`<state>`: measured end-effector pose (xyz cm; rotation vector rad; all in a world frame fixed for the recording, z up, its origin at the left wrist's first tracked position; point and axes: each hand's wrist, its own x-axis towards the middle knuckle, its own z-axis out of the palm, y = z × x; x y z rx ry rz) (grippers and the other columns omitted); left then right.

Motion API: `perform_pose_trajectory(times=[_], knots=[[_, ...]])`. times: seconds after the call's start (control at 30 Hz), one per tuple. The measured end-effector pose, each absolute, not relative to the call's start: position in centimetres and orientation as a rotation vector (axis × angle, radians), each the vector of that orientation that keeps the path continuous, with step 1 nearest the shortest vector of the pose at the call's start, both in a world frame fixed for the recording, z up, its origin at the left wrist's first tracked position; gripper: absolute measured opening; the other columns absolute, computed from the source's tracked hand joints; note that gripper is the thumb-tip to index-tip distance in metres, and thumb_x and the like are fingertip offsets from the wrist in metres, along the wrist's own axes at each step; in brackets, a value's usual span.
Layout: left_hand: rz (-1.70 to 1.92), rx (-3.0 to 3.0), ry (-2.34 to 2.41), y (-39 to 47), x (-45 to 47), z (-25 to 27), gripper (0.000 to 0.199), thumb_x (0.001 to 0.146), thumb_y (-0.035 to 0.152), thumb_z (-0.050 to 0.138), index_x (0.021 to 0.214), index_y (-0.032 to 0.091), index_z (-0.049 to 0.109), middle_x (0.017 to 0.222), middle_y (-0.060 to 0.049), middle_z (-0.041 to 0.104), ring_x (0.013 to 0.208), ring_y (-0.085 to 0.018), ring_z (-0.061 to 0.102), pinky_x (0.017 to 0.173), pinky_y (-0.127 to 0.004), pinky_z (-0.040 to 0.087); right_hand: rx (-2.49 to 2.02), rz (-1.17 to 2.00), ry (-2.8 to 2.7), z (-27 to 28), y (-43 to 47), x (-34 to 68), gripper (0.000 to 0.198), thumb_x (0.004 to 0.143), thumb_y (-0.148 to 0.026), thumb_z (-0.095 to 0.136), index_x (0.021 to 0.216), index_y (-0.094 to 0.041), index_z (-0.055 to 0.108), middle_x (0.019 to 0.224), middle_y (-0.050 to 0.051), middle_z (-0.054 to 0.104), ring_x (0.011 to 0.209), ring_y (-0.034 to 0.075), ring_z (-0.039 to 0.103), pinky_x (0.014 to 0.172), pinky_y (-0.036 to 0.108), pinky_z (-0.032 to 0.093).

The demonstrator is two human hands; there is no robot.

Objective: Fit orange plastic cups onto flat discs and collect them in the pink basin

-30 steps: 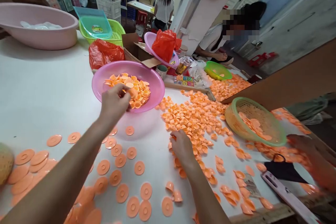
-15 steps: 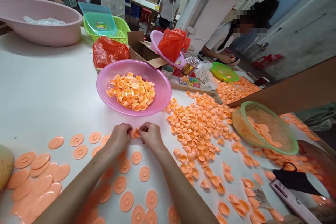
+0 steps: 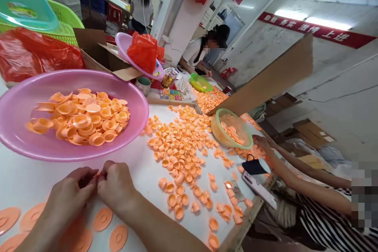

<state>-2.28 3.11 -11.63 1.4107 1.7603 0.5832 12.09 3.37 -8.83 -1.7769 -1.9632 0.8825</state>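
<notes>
Left hand [image 3: 69, 199] and right hand [image 3: 116, 185] pressed together fingertip to fingertip low on the white tabletop [image 3: 147, 173], both clenched around something tiny between them; a sliver of orange just visible at the meeting point, too hidden to name. Cannot tell for certain what each grip pinches.

Under and beside the wrists, flat orange discs [image 3: 102, 219], smooth, round, each with a raised ring at the centre, lying singly on the tabletop. Just beyond the knuckles, a glossy translucent pink bowl [image 3: 17, 141], wide and shallow, heaped with small orange cups [image 3: 82, 118], thin-walled, some upturned, some on their sides. To the right, a loose spread of loose cups [image 3: 180, 145] across the tabletop. Further off, a woven green basket [image 3: 220, 118] tilted, holding more orange pieces, with a co-worker's hand [image 3: 261, 141] just beside it. Crumpled red plastic bag [image 3: 35, 53] behind the bowl.

Compared with half a second ago: hands in the same joined pose, but nearer the lower left; pink bowl larger and closer; view swung to the right.
</notes>
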Motion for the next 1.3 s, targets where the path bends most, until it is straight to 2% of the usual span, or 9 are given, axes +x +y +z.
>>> perform_pose_trajectory(times=[0.17,0.33,0.5,0.63,0.77,0.87,1.03,1.17,1.3], knots=[[0.656,1.482,1.78,2.5,-1.9,-11.4,0.038,0.069,0.05,0.053,0.089,0.024,0.071,0.087,-0.003,0.077,0.079,-0.023,0.071,0.066,-0.027,0.052,-1.756,0.839,-1.846,-9.5,2.2,11.2,0.016,0.081,-0.013,0.056,0.089,-0.018,0.068,0.08,0.006,0.073,0.07,0.017,0.067,0.063,0.023,0.048],[0.74,1.517,1.816,0.5,-1.0,-8.3,0.035,0.067,0.05,0.052,0.081,0.022,0.07,0.077,-0.003,0.076,0.069,-0.023,0.071,0.061,-0.03,0.054,-1.576,1.039,-1.741,-8.6,1.7,14.1,0.015,0.084,-0.014,0.061,0.093,-0.019,0.073,0.085,0.002,0.073,0.078,0.015,0.068,0.07,0.021,0.05],[0.953,1.42,1.986,1.8,-1.8,-0.1,0.045,0.071,0.065,0.058,0.098,0.03,0.07,0.065,0.004,0.072,0.064,-0.021,0.07,0.057,-0.03,0.054,-1.871,0.474,-1.813,-6.1,-2.0,22.9,0.026,0.083,-0.007,0.059,0.103,-0.019,0.071,0.101,0.008,0.066,0.099,0.023,0.06,0.088,0.035,0.048],[1.156,1.516,2.088,5.6,-3.6,3.5,0.05,0.079,0.067,0.05,0.117,0.038,0.061,0.088,0.004,0.075,0.086,-0.024,0.071,0.066,-0.034,0.053,-2.082,0.324,-1.915,-6.1,-4.8,26.9,0.027,0.08,0.0,0.054,0.093,-0.02,0.069,0.094,0.007,0.062,0.092,0.023,0.057,0.08,0.034,0.047],[1.032,1.777,1.969,4.7,-4.0,0.0,0.037,0.079,0.06,0.051,0.097,0.032,0.067,0.095,0.003,0.072,0.082,-0.021,0.067,0.066,-0.032,0.053,-2.091,0.364,-1.878,-7.1,-5.3,27.3,0.024,0.082,-0.002,0.051,0.085,-0.021,0.065,0.087,0.004,0.06,0.085,0.02,0.057,0.073,0.03,0.045],[1.027,2.045,1.849,2.2,-3.3,-3.0,0.033,0.085,0.05,0.048,0.101,0.029,0.068,0.102,-0.002,0.068,0.086,-0.022,0.064,0.062,-0.03,0.051,-2.065,0.379,-1.848,-7.4,-4.7,27.2,0.019,0.083,-0.006,0.052,0.085,-0.021,0.064,0.088,0.004,0.061,0.086,0.021,0.057,0.073,0.03,0.045],[1.238,2.169,1.872,0.3,-2.7,-4.6,0.024,0.091,0.038,0.049,0.102,0.025,0.067,0.102,-0.006,0.068,0.095,-0.023,0.064,0.083,-0.033,0.05,-1.988,0.42,-1.799,-7.1,-4.0,26.9,0.021,0.078,-0.005,0.055,0.088,-0.02,0.065,0.092,0.006,0.065,0.092,0.023,0.058,0.081,0.033,0.045],[0.838,2.226,1.803,0.8,-4.7,-7.9,0.028,0.086,0.037,0.048,0.094,0.023,0.071,0.096,-0.009,0.071,0.091,-0.027,0.064,0.078,-0.037,0.05,-1.907,0.654,-1.603,-7.0,-4.0,26.3,0.024,0.083,-0.018,0.059,0.104,-0.021,0.07,0.091,0.005,0.067,0.078,0.019,0.062,0.073,0.029,0.048],[0.452,2.146,1.87,1.4,-6.2,-10.7,0.03,0.08,0.029,0.046,0.085,0.02,0.074,0.093,-0.012,0.071,0.083,-0.029,0.062,0.067,-0.036,0.048,-1.926,0.746,-1.65,-7.5,-3.8,25.6,0.02,0.088,-0.025,0.055,0.081,-0.022,0.074,0.075,0.004,0.066,0.073,0.019,0.061,0.069,0.028,0.045]])
